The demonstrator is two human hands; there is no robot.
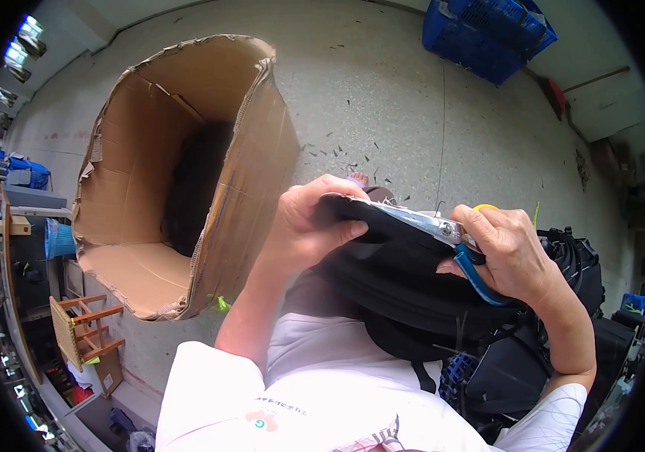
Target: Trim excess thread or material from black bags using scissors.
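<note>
A piece of black fabric (405, 271), possibly part of a bag, lies over my lap with its upper edge raised in front of me. My left hand (300, 230) pinches that edge at its left end, thumb on the near side. In my right hand (507, 245) is a pair of scissors (431, 224) with silvery blades and a blue-coated handle. The blades point left along the fabric's edge, where pale frayed threads show. Whether they are parted I cannot tell.
A tall open cardboard box (262, 173) stands at left with something black (202, 188) inside. Black bags (574, 264) are piled at my right. Blue plastic baskets (488, 38) sit at the far right. A wooden stool (85, 331) is at lower left. Dark scraps (337, 152) litter the floor.
</note>
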